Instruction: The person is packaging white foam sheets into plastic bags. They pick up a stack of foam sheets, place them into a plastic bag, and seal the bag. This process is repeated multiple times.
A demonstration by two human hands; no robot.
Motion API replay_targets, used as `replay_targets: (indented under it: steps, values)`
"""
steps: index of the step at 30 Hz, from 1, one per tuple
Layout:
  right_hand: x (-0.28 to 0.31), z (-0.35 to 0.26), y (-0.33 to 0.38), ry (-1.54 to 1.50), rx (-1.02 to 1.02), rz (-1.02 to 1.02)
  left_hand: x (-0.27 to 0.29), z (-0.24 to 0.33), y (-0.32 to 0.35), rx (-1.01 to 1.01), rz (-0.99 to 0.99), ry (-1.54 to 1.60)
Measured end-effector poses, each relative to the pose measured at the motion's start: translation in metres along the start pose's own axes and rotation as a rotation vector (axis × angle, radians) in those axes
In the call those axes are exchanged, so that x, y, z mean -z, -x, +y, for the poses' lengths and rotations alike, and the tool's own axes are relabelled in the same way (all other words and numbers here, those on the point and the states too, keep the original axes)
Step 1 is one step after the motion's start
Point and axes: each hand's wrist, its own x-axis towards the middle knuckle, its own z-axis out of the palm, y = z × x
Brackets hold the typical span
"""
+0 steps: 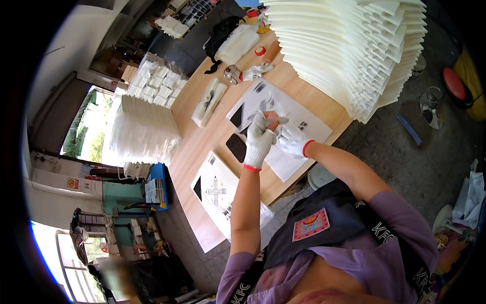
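Paper packet (294, 107): white, flat, printed in grey-black.

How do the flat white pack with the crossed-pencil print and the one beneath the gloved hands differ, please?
The crossed-pencil pack shows its drawing plainly; the other pack's picture is partly hidden by the left hand.
The crossed-pencil pack looks creamier; the other pack looks cooler white.
The crossed-pencil pack lies further left, partly behind the left forearm; the other pack lies under both hands.
Both rest on the wooden table, each with a black corner triangle.
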Motion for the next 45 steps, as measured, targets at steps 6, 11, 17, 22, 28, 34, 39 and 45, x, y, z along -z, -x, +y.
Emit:
replay_targets:
  steps: [6,11,17,22,28,34,39,45]
  values:
    - [0.081,-0.036,0.006,0.118,0.095,-0.335,0.017,-0.006,0.024,-0.168,0.106,-0.855]
    - [0.266,-0.127,0.016,0.078,0.348,-0.188,0.019,0.039,0.022,-0.499,0.387,-1.211]
    - [0.398,-0.164,-0.025,0.986,0.310,0.452,-0.001,0.076,-0.022,-0.438,0.179,-0.361]
    - [0.418,-0.136,-0.063,1.235,0.064,0.190,-0.048,0.124,-0.076,-0.305,-0.139,0.237]
    - [0.418,-0.166,-0.070,1.233,0.416,0.208,-0.097,0.182,-0.096,0.072,-0.263,0.696]
    - [0.375,-0.227,-0.019,1.037,0.560,0.099,-0.066,0.189,-0.079,0.151,-0.130,0.558]
    - [0.430,-0.161,0.019,1.088,0.182,0.296,0.017,0.185,-0.037,0.211,-0.173,0.310]
    - [0.321,-0.129,0.015,-0.360,0.001,0.152,0.003,0.142,-0.004,-0.271,-0.064,-0.272]
